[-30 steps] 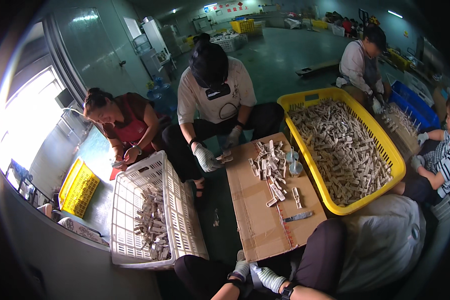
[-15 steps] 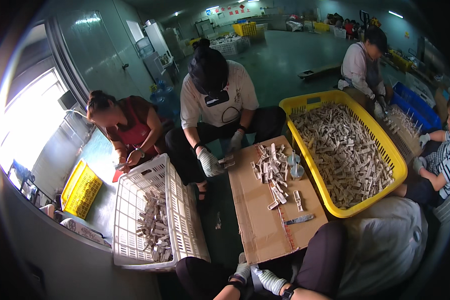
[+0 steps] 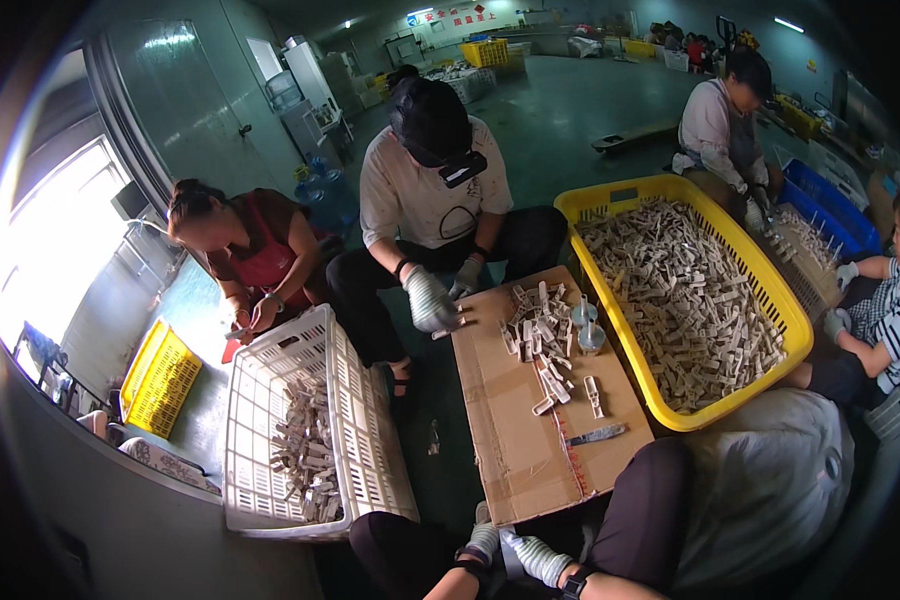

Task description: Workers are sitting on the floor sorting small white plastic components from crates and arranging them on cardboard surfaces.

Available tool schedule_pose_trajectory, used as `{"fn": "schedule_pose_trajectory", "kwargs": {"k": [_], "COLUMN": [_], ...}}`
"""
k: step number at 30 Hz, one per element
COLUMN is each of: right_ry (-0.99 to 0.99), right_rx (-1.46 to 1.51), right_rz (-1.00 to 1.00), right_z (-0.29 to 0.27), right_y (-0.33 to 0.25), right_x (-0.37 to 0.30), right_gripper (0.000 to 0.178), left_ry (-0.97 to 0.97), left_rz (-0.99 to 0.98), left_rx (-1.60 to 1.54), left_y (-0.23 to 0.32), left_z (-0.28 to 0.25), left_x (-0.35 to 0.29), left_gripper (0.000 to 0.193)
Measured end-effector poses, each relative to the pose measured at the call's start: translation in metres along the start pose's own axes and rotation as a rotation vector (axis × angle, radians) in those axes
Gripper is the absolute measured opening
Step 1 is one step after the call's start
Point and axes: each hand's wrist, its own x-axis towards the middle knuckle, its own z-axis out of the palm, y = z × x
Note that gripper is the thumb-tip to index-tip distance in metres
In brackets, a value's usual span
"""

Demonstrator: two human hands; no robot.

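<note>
My left hand, in a pale striped glove, is low at the near edge of a cardboard sheet. Close beside it, my right hand wears a matching glove, with a dark watch on its wrist. The fingers of both hands are partly hidden and small, so I cannot make out whether they hold anything. On the cardboard lie a loose pile of pale clip-like pieces, one separate piece and a flat blade-like tool. Small clear containers stand beside the pile.
A yellow basket full of similar pieces stands right of the cardboard. On the left is a white basket partly filled with them. Across from me sits a co-worker in gloves; others sit left and right. A pale sack lies at right.
The co-worker opposite has leaned forward, and their gloved hand has moved slightly to the right, over the cardboard's edge. My hands stay in about the same place.
</note>
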Motion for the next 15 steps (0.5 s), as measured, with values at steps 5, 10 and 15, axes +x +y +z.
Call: {"fn": "schedule_pose_trajectory", "kwargs": {"k": [5,10,15], "right_ry": [0.049,0.140,0.009], "right_rx": [-0.033,-0.044,-0.044], "right_rz": [-0.006,-0.093,-0.002], "right_z": [-0.012,0.009,-0.001], "right_y": [0.018,0.011,0.000], "right_x": [0.002,0.010,0.004], "right_gripper": [0.045,0.053,0.046], "left_ry": [0.014,0.061,0.021], "left_rz": [-0.116,-0.044,-0.048], "left_rx": [-0.187,-0.191,0.069], "left_y": [0.003,-0.021,0.001], "left_z": [0.022,-0.006,-0.005], "left_x": [0.000,0.014,-0.001], "left_gripper": [0.024,0.025,0.030]}}
